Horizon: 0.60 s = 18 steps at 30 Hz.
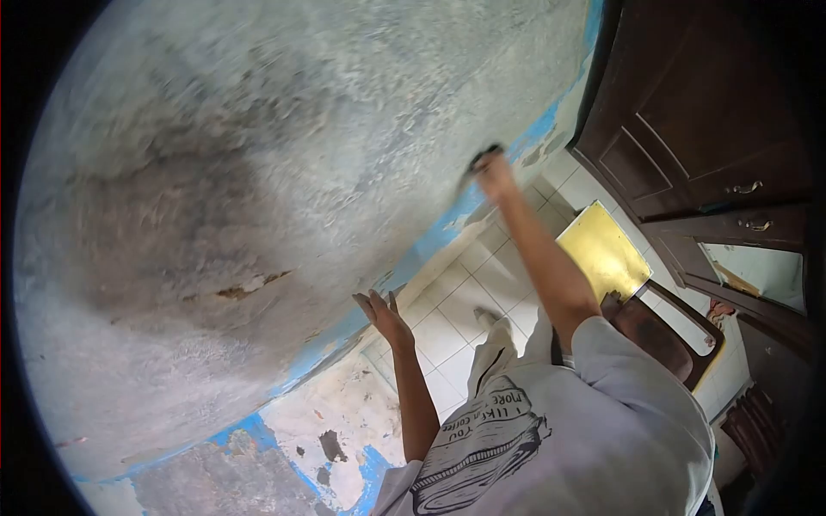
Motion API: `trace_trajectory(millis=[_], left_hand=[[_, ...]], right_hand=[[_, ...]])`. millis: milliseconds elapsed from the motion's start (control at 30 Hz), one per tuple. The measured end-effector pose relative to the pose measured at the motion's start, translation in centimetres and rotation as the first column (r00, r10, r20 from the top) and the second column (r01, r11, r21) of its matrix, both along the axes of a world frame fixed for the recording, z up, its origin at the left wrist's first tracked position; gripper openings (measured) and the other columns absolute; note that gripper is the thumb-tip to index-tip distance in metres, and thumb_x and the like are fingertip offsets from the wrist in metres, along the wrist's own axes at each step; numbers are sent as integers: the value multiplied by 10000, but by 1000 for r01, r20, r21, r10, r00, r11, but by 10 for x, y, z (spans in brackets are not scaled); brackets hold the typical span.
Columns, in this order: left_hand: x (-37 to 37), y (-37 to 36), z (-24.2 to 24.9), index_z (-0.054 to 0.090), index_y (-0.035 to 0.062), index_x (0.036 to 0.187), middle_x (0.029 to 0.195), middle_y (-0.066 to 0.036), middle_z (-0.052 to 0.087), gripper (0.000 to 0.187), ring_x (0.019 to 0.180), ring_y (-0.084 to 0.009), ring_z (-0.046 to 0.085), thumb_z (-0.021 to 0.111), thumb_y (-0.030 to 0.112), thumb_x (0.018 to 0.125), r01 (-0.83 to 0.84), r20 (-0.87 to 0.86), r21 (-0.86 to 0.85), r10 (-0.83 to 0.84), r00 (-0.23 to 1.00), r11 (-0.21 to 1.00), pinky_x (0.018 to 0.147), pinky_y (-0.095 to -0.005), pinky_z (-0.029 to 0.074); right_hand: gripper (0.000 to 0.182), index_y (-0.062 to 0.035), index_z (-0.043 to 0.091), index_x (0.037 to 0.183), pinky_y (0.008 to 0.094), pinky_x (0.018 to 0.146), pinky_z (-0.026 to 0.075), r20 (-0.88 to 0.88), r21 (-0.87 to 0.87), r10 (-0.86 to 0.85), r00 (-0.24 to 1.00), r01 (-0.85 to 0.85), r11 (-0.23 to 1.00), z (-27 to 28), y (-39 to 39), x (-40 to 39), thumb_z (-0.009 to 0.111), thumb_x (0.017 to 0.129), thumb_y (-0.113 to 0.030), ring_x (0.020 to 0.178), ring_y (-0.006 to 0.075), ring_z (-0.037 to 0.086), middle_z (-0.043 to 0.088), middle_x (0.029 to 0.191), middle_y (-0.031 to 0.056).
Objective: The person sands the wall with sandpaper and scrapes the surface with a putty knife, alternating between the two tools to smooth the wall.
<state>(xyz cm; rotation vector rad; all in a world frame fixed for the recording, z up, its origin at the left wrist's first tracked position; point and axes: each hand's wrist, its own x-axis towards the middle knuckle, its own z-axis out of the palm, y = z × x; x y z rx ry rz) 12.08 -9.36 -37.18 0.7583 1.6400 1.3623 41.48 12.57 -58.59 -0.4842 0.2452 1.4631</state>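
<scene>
A large rough grey plaster wall [361, 172] fills the upper left, with a band of blue paint [439, 234] along its lower edge. My right hand [494, 179] is closed on a scraper [483, 156] with a black handle. Its blade, blurred, lies at the wall right by the blue band. Lower down, my left hand [389, 322] is open with fingers spread, fingertips right at the wall surface and holding nothing. A dark brown stain [189, 215] and a small broken hole [237, 292] mark the plaster.
A dark wooden cabinet [688, 129] with metal handles stands at the right. Near it are a yellow panel [606, 258] and a brown wooden chair [658, 340]. White tiles [447, 297] cover the floor. Peeling white and blue paint [344, 430] shows at the bottom left.
</scene>
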Motion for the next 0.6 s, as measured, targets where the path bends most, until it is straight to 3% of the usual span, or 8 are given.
trace_trajectory(millis=[33, 167, 333, 367, 433, 500, 533, 600], left_hand=[[-10, -4, -6, -51, 78, 1660, 1735, -151, -3, 856, 1576, -319, 182, 518, 370, 1091, 0, 46, -21, 1, 999, 1000, 1227, -486, 329], [-9, -14, -33, -50, 84, 1662, 1736, -139, -27, 838, 1581, -315, 160, 497, 374, 1097, 71, 236, -96, -47, 971, 993, 1227, -465, 329], [7, 15, -4, -154, 67, 1637, 1722, -168, -162, 862, 1601, -328, 12, 453, 372, 1107, 127, -38, -44, -129, 991, 991, 1276, -483, 135], [4, 23, 3, -172, 63, 1631, 1718, -185, -170, 885, 1602, -331, -23, 461, 383, 1103, 58, -198, -39, -65, 978, 998, 1278, -495, 80], [-12, 23, 14, -208, 43, 1614, 1697, -203, -225, 907, 1596, -335, -98, 455, 391, 1102, 4, -370, 3, -2, 929, 1000, 1277, -496, -10], [-29, 19, 22, -243, 12, 1592, 1665, -208, -317, 907, 1583, -336, -180, 427, 387, 1110, 33, -395, 61, -6, 919, 998, 1269, -471, -77], [-38, 16, 21, -249, 10, 1589, 1659, -214, -326, 906, 1579, -341, -192, 426, 380, 1111, 44, -432, 55, -16, 902, 998, 1270, -471, -74], [-55, 8, 16, -262, 5, 1582, 1647, -227, -343, 904, 1570, -353, -215, 422, 365, 1112, 66, -502, 41, -37, 864, 997, 1271, -471, -69]], right_hand=[[182, -34, 585, 994, 374, 889, 501, -16, -99, -88, 996, 86, 991, 122, -30, 40, 461, 876, 28, 889, 248, 573, 586, 909, 63], [270, -20, 572, 1106, 359, 826, 487, 490, -19, -89, 867, 112, 993, 114, -8, 11, 467, 863, 35, 887, 235, 573, 596, 992, 84], [991, -185, -58, 1673, 336, 717, 477, 515, -147, 212, 831, -158, 976, 133, -90, -149, 475, 877, 69, 824, 167, 514, 561, 1029, 69], [770, -107, 227, 1596, 320, 726, 460, 243, -77, 78, 967, -61, 995, 166, -107, -167, 483, 899, 97, 815, 172, 494, 558, 1038, 79], [588, -80, 401, 1441, 324, 697, 437, 125, -111, 73, 989, -59, 992, 176, -107, -167, 486, 889, 105, 784, 163, 470, 531, 991, 60], [387, -68, 497, 1230, 328, 681, 417, 154, -87, 33, 988, -19, 996, 197, -93, -136, 490, 884, 104, 768, 162, 448, 483, 932, 41], [338, -59, 508, 1176, 328, 678, 412, 412, -32, 7, 911, 6, 999, 212, -91, -120, 489, 880, 102, 757, 168, 438, 465, 916, 37], [463, -80, 381, 1295, 330, 674, 420, 572, 64, -62, 818, 31, 997, 219, -87, -100, 471, 875, 93, 758, 176, 443, 468, 928, 49]])
